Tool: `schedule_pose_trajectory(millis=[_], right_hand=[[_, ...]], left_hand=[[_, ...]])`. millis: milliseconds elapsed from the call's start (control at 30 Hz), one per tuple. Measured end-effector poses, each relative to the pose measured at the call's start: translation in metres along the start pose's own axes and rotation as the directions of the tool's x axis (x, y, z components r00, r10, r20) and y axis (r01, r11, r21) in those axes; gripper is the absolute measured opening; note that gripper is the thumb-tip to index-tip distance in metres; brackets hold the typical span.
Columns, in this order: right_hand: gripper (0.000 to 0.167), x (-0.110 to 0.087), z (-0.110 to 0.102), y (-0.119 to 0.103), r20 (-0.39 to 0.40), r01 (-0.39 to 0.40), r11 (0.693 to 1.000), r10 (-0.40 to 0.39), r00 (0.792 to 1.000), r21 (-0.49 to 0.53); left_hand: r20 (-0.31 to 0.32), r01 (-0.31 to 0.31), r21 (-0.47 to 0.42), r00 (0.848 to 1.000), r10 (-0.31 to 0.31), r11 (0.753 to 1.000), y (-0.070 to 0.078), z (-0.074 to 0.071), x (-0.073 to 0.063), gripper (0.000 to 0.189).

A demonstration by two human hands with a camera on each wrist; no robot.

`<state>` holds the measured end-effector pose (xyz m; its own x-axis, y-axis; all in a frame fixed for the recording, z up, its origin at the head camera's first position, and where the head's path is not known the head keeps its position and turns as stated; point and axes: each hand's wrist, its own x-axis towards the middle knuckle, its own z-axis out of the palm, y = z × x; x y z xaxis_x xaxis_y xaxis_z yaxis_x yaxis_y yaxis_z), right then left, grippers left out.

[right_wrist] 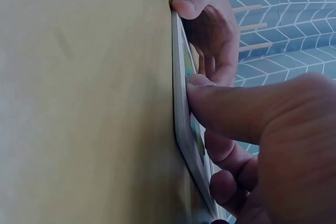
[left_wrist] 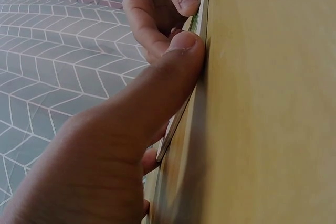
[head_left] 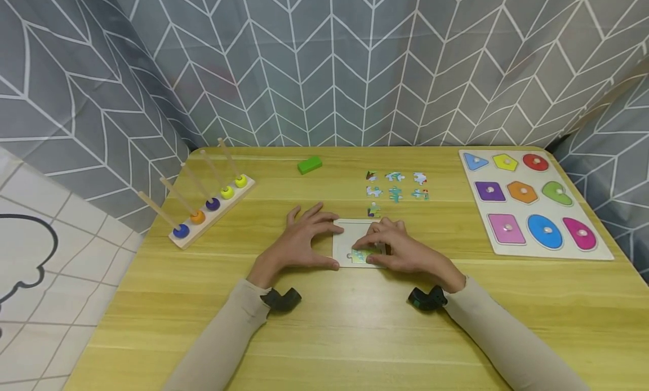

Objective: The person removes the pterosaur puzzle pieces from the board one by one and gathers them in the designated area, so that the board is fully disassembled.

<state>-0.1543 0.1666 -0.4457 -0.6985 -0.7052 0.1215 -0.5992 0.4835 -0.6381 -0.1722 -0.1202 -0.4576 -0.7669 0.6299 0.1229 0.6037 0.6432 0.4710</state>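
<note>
A small white puzzle tray [head_left: 350, 229] lies flat on the wooden table in front of me. My left hand [head_left: 306, 241] holds its left side, thumb at the near corner and fingers toward the far corner. Inside the tray's near right part sits a yellow-green jigsaw piece [head_left: 359, 257]. My right hand [head_left: 400, 247] pinches that piece between thumb and index finger, covering the tray's right side. In the right wrist view, the right thumb [right_wrist: 220, 95] rests on the piece by the tray's near edge. The left thumb [left_wrist: 178, 56] presses the tray rim in the left wrist view.
Several loose jigsaw pieces [head_left: 395, 194] lie in rows beyond the tray. A green block [head_left: 310, 165] is near the table's back edge. At left stands a wooden peg rack [head_left: 208, 217] with coloured beads; at right lies a knobbed shape board [head_left: 512, 202]. A patterned curtain [head_left: 324, 70] hangs behind.
</note>
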Motion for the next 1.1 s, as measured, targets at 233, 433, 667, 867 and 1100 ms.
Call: schedule_pose_trajectory(millis=[233, 433, 667, 867, 1100], right_hand=[[0.027, 0.0006, -0.0024, -0.0026, 0.012, 0.005, 1.000, -0.005, 1.000, 0.009], [0.026, 0.0006, -0.0018, -0.0027, 0.013, -0.004, 1.000, 0.003, 1.000, 0.026], [0.024, 0.0008, -0.0019, -0.0034, 0.014, -0.016, 0.999, 0.015, 1.000, 0.047], [0.024, 0.0007, -0.0006, -0.0028, 0.012, -0.022, 0.997, 0.022, 1.000, 0.070], [0.025, 0.0005, 0.0006, -0.0015, 0.011, -0.021, 0.994, 0.020, 1.000, 0.103]], left_hand=[[0.004, 0.003, -0.002, 1.000, -0.003, 1.000, -0.0003, -0.0002, -0.0004, 0.074], [0.006, 0.007, -0.008, 1.000, -0.007, 1.000, -0.0004, -0.0001, -0.0006, 0.074], [0.004, 0.007, -0.013, 1.000, -0.007, 1.000, -0.0009, 0.0004, -0.0002, 0.074], [0.002, 0.004, -0.017, 1.000, -0.004, 1.000, -0.0002, 0.0003, -0.0003, 0.074], [0.004, 0.010, -0.013, 1.000, -0.010, 1.000, 0.0000, 0.0005, -0.0004, 0.074]])
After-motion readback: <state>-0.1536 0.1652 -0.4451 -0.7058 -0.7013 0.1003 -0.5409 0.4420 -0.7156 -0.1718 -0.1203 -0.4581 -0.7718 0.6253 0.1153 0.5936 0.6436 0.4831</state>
